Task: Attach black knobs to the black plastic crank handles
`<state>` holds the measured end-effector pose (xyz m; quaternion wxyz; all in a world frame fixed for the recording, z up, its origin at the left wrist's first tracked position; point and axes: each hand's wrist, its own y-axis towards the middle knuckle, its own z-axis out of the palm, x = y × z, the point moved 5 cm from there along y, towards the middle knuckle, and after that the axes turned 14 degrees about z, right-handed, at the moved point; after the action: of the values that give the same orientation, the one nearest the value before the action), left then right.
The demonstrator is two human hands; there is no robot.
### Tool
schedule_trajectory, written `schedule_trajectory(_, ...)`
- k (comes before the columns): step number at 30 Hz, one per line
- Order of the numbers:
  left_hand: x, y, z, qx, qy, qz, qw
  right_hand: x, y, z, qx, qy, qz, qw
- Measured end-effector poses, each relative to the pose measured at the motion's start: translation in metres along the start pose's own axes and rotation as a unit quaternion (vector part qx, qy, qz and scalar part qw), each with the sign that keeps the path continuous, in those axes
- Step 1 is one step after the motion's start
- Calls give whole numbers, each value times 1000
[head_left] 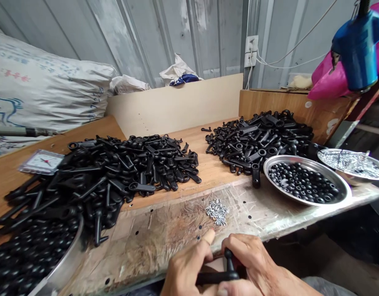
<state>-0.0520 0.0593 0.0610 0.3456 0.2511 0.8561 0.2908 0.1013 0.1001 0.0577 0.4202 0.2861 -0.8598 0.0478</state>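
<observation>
At the bench's front edge my left hand (189,263) and my right hand (252,257) are close together around a black crank handle (214,277). Its arm lies sideways, and a short post with a round tip stands up from it between my hands. My left hand is closed on the arm. The fingers of my right hand are curled round the post end, and partly hide it. Just beyond my hands lies a small heap of silver screws (217,212) on the brown covering of the bench (164,226).
A large pile of black crank handles (140,164) lies left, another pile (263,135) right. Steel bowls hold black balls (303,181), silver hardware (349,162) and more black balls (31,255). A blue power tool (356,53) hangs at upper right; a white sack (47,82) stands left.
</observation>
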Motion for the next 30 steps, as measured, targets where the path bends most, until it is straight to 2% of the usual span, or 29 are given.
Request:
schedule_trajectory(2,34,20,-9,107,65,-3,992,-3,12,-11,34,-43,39,998)
schedule_trajectory(4,76,43,-23,169,216,-51,960,-6,39,-31,22,-106,43,993)
schedule_trajectory(6,111,66,-34,151,283,-86,943,-7,83,-64,-43,-185,39,981)
schedule_trajectory(7,123,76,-35,149,307,-96,935,-8,108,-86,-104,-216,49,970)
schedule_trajectory(9,137,93,-27,158,330,-89,927,-7,156,-138,-240,-278,90,926)
schedule_trajectory(11,139,103,-13,186,341,-64,919,-2,191,-184,-318,-318,112,886)
schedule_trajectory(13,138,109,-1,216,347,-40,912,0,205,-220,-356,-330,136,863)
schedule_trajectory(15,139,111,4,242,355,-34,902,-5,197,-239,-364,-339,162,852)
schedule_trajectory(18,146,110,5,277,368,-54,886,-29,163,-235,-312,-372,208,849)
schedule_trajectory(23,150,109,4,299,394,-75,866,-89,109,-202,-115,-449,297,835)
schedule_trajectory(26,144,109,-2,284,424,-99,855,-113,95,-186,-24,-472,313,824)
schedule_trajectory(30,144,109,-17,277,465,-150,828,-127,90,-174,18,-487,303,819)
